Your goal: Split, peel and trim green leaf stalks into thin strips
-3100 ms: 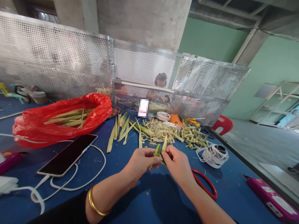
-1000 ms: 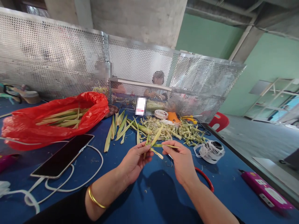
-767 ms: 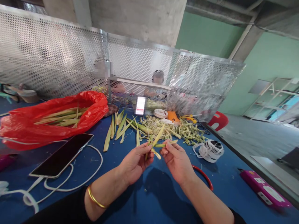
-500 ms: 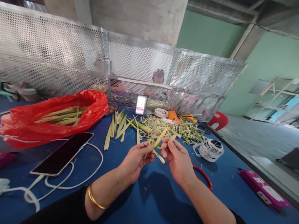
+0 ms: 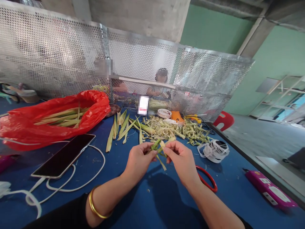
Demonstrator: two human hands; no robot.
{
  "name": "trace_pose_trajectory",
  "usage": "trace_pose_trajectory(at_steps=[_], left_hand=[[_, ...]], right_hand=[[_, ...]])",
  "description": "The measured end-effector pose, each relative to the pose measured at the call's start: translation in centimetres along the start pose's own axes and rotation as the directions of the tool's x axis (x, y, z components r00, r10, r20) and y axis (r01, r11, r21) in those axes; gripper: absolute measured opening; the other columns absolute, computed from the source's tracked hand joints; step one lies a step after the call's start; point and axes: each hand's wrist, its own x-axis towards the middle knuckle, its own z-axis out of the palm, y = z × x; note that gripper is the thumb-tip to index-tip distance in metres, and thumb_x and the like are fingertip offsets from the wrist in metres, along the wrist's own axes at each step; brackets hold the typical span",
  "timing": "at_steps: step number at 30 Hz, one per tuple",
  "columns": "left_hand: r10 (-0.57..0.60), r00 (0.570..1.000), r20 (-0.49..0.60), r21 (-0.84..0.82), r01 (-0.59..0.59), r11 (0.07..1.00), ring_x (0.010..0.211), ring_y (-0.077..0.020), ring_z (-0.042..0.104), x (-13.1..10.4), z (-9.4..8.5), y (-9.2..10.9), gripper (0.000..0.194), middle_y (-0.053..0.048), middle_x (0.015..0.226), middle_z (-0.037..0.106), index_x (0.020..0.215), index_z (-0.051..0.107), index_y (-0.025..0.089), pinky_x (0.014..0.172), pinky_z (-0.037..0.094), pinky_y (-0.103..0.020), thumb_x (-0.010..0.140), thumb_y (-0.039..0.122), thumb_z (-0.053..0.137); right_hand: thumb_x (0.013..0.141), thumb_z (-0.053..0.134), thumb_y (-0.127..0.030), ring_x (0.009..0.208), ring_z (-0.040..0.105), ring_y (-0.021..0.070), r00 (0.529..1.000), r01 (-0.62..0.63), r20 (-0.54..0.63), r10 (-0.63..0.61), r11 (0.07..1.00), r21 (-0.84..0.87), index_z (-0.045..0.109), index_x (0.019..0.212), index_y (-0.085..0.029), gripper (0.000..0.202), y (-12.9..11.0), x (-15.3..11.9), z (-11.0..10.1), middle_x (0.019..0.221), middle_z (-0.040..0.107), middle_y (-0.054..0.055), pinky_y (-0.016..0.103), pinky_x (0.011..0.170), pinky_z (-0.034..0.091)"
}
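Between my hands, above the blue table (image 5: pixel 133 206), is a small bundle of folded green and pale-yellow leaf strips (image 5: pixel 156 145) that look like corn husk. My left hand (image 5: pixel 140 159) pinches its left side between thumb and fingers. With my right hand (image 5: pixel 179 160) I grip the pale strip end (image 5: pixel 162 145) at its right side. One loose end hangs below the bundle. Just beyond my hands lie a heap of narrow leaf pieces (image 5: pixel 164 127) and several longer husk leaves (image 5: pixel 124 127). My right wrist partly covers a red handle or loop (image 5: pixel 209 179).
At left lie a red plastic bag (image 5: pixel 21 124) with long leaves, a phone (image 5: pixel 64 156) and its white cable (image 5: pixel 103 159). A white ribbon spool (image 5: pixel 215 151) and a purple box (image 5: pixel 269 187) are at right. Behind a perforated metal screen (image 5: pixel 140 47) sit other people.
The pale strip that stood up from the bundle is now folded lower, between my fingers. My right hand has come slightly closer to my left. Both hands keep their grip.
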Motion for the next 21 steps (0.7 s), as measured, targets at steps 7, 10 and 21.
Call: trace_pose_trajectory(at_steps=[7,10,21], left_hand=[[-0.004,1.0,0.021,0.029,0.003,1.0,0.055,-0.011,0.056,-0.18,-0.02,-0.05,0.022,0.003,0.06,0.06,0.087,0.071,0.017,0.058,0.051,-0.024,0.068,0.026,0.066],[-0.006,0.999,0.041,0.073,0.003,0.997,0.057,-0.0123,0.057,-0.2,-0.08,-0.08,0.024,0.001,0.064,0.063,0.09,0.071,0.017,0.059,0.05,-0.024,0.068,0.026,0.065],[0.124,0.976,0.176,0.421,-0.189,0.887,0.06,-0.0155,0.057,-0.71,-0.59,-0.29,0.025,0.001,0.066,0.068,0.092,0.072,0.024,0.056,0.039,-0.023,0.075,0.023,0.055]], right_hand=[[0.076,0.062,-0.028,0.042,0.048,0.0093,0.999,-0.014,0.047,0.018,0.995,-0.096,0.059,0.066,-0.018,0.015,0.41,0.39,-0.36,0.047,0.051,-0.006,0.021,0.046,0.037],[0.076,0.061,-0.028,0.04,0.048,0.009,0.998,-0.03,0.061,0.036,0.994,-0.102,0.06,0.065,-0.017,0.015,0.45,0.46,-0.34,0.046,0.052,-0.006,0.021,0.045,0.036],[0.074,0.063,-0.037,0.04,0.055,0.012,0.994,-0.088,0.074,0.086,0.996,0.02,0.056,0.087,-0.018,0.023,0.16,0.59,-0.15,0.05,0.056,-0.007,0.023,0.045,0.044]])
